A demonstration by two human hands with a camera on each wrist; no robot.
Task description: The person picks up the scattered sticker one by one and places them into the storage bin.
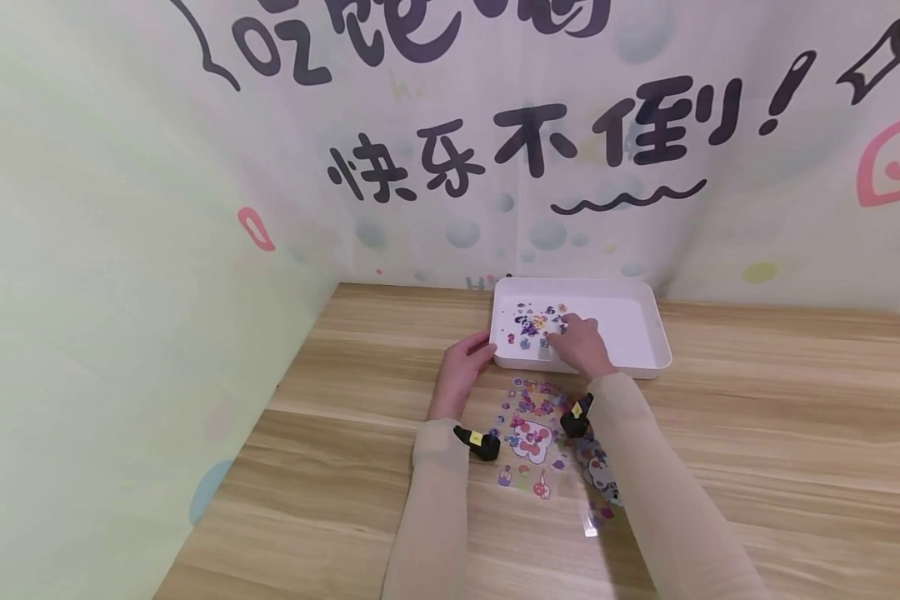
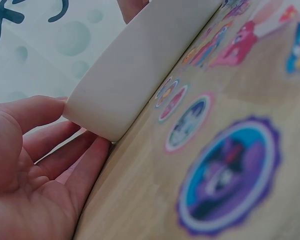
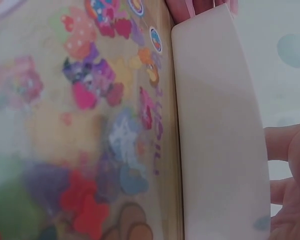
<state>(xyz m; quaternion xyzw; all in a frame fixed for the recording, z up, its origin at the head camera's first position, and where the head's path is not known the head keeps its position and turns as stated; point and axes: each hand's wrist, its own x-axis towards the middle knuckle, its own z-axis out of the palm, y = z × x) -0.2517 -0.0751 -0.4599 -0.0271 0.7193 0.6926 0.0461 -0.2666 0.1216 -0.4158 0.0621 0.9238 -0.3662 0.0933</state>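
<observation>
A shallow white tray (image 1: 630, 333) stands on the wooden table near the back wall. Small colourful cartoon stickers (image 1: 528, 323) cover its left part. At the tray's front left corner is my left hand (image 1: 461, 371); in the left wrist view its thumb (image 2: 40, 112) lies against the rim and its fingers meet the wall's lower edge. My right hand (image 1: 581, 343) reaches over the front wall into the tray, thumb and forefinger spread at the right side of the stickers. From the right wrist, the tray wall (image 3: 217, 125) hides those fingertips.
A clear sticker sheet (image 1: 531, 442) lies on the table in front of the tray, between the forearms. More stickers (image 1: 598, 471) lie partly under the right forearm. Each wrist carries a small black camera (image 1: 483, 443). A printed fabric wall (image 1: 435, 250) closes off the back.
</observation>
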